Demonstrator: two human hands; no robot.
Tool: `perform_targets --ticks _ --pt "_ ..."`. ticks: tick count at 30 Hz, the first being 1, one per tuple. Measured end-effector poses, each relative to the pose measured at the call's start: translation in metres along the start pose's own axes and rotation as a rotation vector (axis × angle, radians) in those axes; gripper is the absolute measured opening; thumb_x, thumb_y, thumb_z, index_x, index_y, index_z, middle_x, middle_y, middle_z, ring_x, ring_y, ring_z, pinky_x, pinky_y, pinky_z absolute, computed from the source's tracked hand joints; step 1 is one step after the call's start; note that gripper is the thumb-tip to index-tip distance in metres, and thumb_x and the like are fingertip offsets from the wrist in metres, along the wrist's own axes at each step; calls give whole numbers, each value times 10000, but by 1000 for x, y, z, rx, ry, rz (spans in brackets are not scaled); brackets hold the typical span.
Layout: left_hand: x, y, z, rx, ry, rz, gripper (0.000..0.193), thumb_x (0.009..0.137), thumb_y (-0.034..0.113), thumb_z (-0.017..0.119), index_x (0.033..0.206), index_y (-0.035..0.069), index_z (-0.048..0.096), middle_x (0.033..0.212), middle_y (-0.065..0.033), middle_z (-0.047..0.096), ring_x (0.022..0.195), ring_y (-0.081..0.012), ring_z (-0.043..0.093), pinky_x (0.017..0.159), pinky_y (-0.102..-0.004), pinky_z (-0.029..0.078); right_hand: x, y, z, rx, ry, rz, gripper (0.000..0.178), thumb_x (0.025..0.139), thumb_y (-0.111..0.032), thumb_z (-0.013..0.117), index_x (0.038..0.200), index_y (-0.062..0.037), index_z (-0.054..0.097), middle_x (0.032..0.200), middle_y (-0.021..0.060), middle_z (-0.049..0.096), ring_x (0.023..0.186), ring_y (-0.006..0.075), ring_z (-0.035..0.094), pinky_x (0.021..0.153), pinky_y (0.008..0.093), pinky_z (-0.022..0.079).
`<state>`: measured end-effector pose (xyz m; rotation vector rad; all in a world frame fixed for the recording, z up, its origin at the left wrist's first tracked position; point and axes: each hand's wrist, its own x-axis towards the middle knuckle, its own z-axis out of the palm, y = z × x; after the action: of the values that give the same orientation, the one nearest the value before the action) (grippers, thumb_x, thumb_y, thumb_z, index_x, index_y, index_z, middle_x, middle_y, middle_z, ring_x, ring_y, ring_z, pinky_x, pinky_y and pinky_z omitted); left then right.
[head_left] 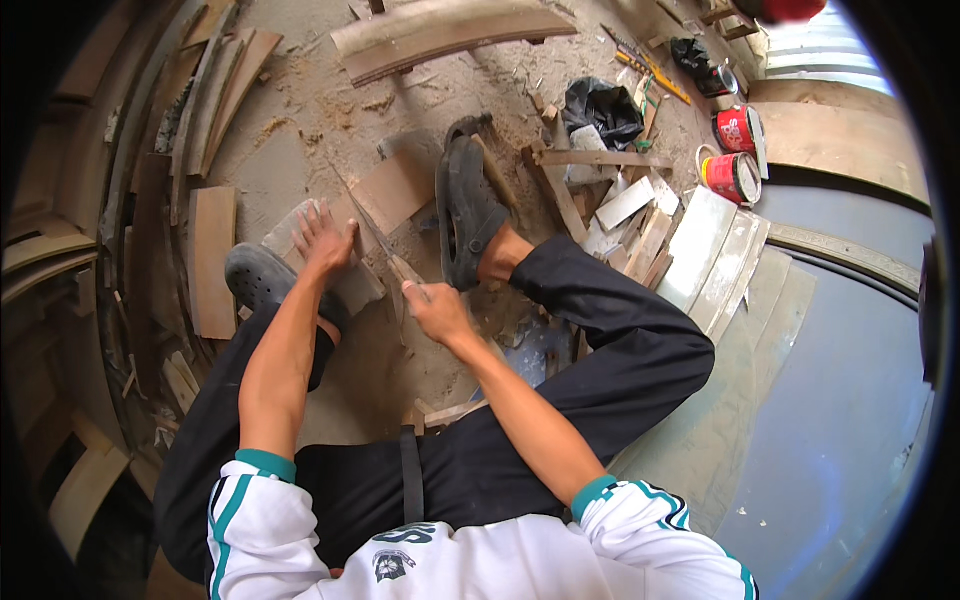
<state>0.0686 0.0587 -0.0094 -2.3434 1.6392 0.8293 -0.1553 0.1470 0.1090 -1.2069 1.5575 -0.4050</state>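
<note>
My left hand [326, 238] lies flat with spread fingers on a wooden board [395, 187] that rests low between my feet. My right hand [440, 314] is closed around the wooden handle of a handsaw [372, 222]. The saw's thin blade points away from me and to the left, lying across the board just right of my left hand. Where the teeth meet the wood is too small to make out. My left clog [262, 280] is beside the board's near left end, and my right clog [463, 205] stands beside its far right end.
A curved wooden piece [450, 38] lies ahead on the sawdust-strewn floor. Planks [213, 262] are stacked along the left. To the right are wood offcuts [625, 205], a black plastic bag [603, 110], red paint cans [733, 178], a yellow-marked tool [655, 78] and a grey panel [850, 400].
</note>
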Motion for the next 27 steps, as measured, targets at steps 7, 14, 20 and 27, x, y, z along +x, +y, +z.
perform_targets --ticks 7,14,20,27 --pt "-3 -9 -1 -54 -3 -12 872 926 617 381 1556 114 49 1621 -154 -24 1484 -353 -104 1157 -544 -71 -48 -22 -30 19 -114 39 533 935 -440 514 722 34 633 630 188 611 628 313 620 659 412 468" --pt "-14 1 -16 -77 35 14 844 944 583 364 1556 102 37 1620 -162 -24 1486 -361 -75 1166 -532 -53 -157 -56 -93 12 -78 80 510 962 -421 522 696 9 588 586 80 541 540 171 505 575 319 422" --pt "-18 12 -10 -50 141 26 836 957 543 362 1547 49 36 1617 -173 -13 1492 -345 -45 1183 -518 -4 -233 -81 -129 233 2 38 459 1004 -410 512 793 -11 596 586 -42 445 531 36 395 494 214 311" --pt "-19 30 -2 -75 220 298 866 950 565 361 1523 -30 98 1608 -202 49 1490 -356 -1 1203 -463 22 -236 -76 -124 291 67 -25 429 996 -405 539 808 -22 587 596 -46 440 520 36 378 478 203 299"
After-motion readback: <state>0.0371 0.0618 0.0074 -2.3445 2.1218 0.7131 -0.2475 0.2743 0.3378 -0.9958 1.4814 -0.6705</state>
